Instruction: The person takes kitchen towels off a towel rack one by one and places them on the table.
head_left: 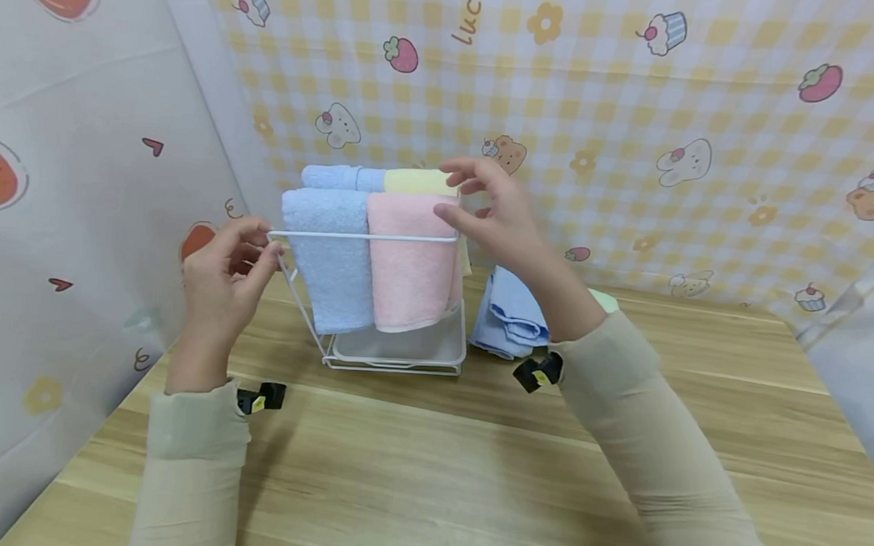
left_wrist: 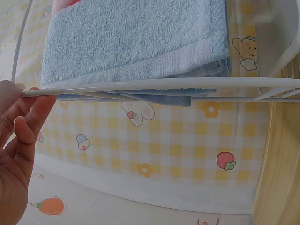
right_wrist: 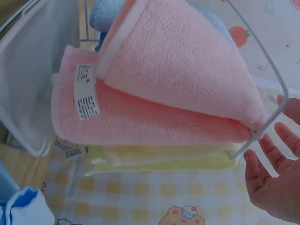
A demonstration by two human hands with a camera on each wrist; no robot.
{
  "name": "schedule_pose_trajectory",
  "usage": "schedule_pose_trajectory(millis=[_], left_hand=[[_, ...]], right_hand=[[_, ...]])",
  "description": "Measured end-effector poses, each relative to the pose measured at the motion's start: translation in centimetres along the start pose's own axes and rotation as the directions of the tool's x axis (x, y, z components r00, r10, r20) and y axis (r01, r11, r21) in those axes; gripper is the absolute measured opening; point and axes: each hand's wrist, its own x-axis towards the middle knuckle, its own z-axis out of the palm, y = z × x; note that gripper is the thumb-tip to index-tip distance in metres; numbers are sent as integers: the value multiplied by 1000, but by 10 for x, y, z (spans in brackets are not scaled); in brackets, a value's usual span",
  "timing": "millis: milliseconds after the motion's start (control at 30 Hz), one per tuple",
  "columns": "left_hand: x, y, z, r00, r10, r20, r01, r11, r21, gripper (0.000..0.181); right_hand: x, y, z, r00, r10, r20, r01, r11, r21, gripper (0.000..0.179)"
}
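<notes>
A white wire rack [head_left: 386, 368] holds folded towels hung over its rails. In front hang a light blue towel [head_left: 332, 267] and a pink towel [head_left: 413, 267]. Behind them are another blue towel [head_left: 330, 177] and a yellow towel [head_left: 416, 181]. My left hand [head_left: 219, 280] pinches the rack's upper left corner between thumb and fingers; the left wrist view shows its rail [left_wrist: 140, 85] between them. By the upper right corner is my right hand [head_left: 504, 210], fingers loosely bent and spread. The right wrist view shows its fingers [right_wrist: 276, 159] beside the wire frame, gripping nothing.
On the wooden table [head_left: 410, 472], a folded blue cloth [head_left: 509, 315] lies right of the rack, partly behind my right forearm. A bit of pale green cloth [head_left: 604, 301] shows beyond that forearm. A patterned curtain [head_left: 606, 83] stands close behind the rack.
</notes>
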Motion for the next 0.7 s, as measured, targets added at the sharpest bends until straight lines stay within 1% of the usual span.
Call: schedule_pose_trajectory(millis=[100, 167, 233, 333, 500, 700], left_hand=[[-1, 0, -1, 1000, -20, 12, 20, 1000, 13, 20], [-2, -1, -1, 999, -34, 16, 34, 999, 26, 20], [-3, -1, 0, 999, -42, 18, 42, 998, 40, 20], [-4, -1, 2, 999, -32, 8, 31, 999, 43, 19], [-2, -1, 6, 1000, 1, -16, 0, 999, 38, 18], [-1, -5, 6, 1000, 26, -17, -26, 1000, 18, 17]], right_hand=[[7, 0, 7, 1000, -7, 13, 7, 1000, 12, 41], [11, 1, 10, 1000, -7, 23, 7, 1000, 1, 39], [13, 1, 12, 999, 10, 40, -9, 1000, -24, 39], [15, 0, 11, 996, 51, 74, -46, 996, -70, 39], [16, -1, 7, 988, 99, 119, -83, 988, -131, 40], [18, -3, 7, 980, 138, 146, -113, 980, -166, 33]])
